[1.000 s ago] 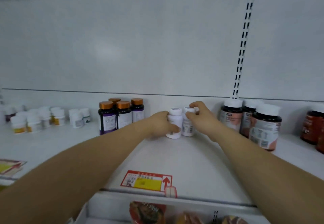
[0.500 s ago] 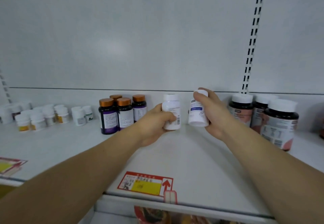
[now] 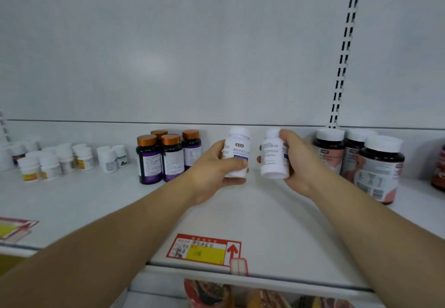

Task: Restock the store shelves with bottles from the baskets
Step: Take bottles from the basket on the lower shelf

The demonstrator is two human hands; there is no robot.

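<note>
Two white pill bottles with white caps are held up over the white shelf (image 3: 265, 216). My left hand (image 3: 212, 175) grips the left white bottle (image 3: 237, 148), thumb across its front. My right hand (image 3: 301, 160) grips the right white bottle (image 3: 273, 156) from its right side, tilted slightly. Both bottles hang a little above the shelf surface, between the dark bottles with copper caps (image 3: 166, 156) and the large dark bottles with white caps (image 3: 356, 158). No basket is in view.
Small white bottles (image 3: 55, 160) stand in a cluster at the far left. A red and yellow price tag (image 3: 204, 250) sits at the shelf's front edge. Packaged goods (image 3: 209, 293) show on the shelf below. A slotted upright (image 3: 344, 49) runs up the back panel.
Both hands lifted the two white bottles off the shelf, pulled them toward me and moved them a little apart. The view has shifted slightly left.
</note>
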